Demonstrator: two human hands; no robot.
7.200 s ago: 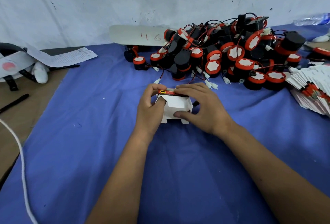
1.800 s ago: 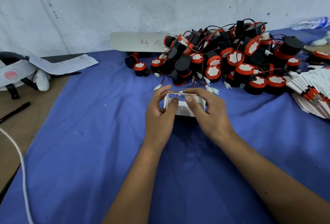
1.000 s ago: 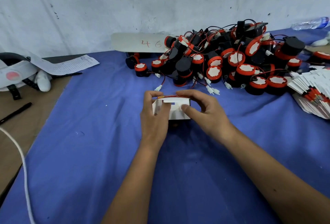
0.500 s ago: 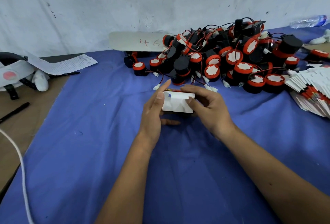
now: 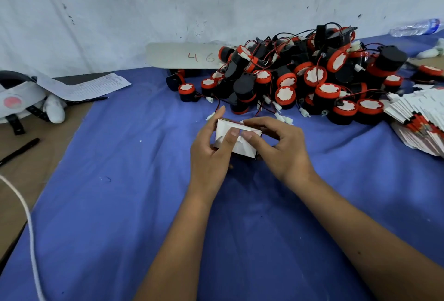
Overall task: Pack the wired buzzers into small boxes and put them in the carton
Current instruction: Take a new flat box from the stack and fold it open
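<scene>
Box (image 5: 236,141) tilted since earlier, left hand (image 5: 211,154) thumb now over flap.

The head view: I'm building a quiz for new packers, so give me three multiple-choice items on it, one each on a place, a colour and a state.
1. Where is the stack of flat boxes?
A. right edge of the cloth
B. left of the pen
C. on the buzzers

2. What colour is the cloth?
A. green
B. blue
C. yellow

3. How is the small white box held?
A. by both hands
B. by one hand
C. lying untouched

Answers: A, it fans out beside the buzzer pile; B, blue throughout; A, left hand and right hand both grip it.
</scene>
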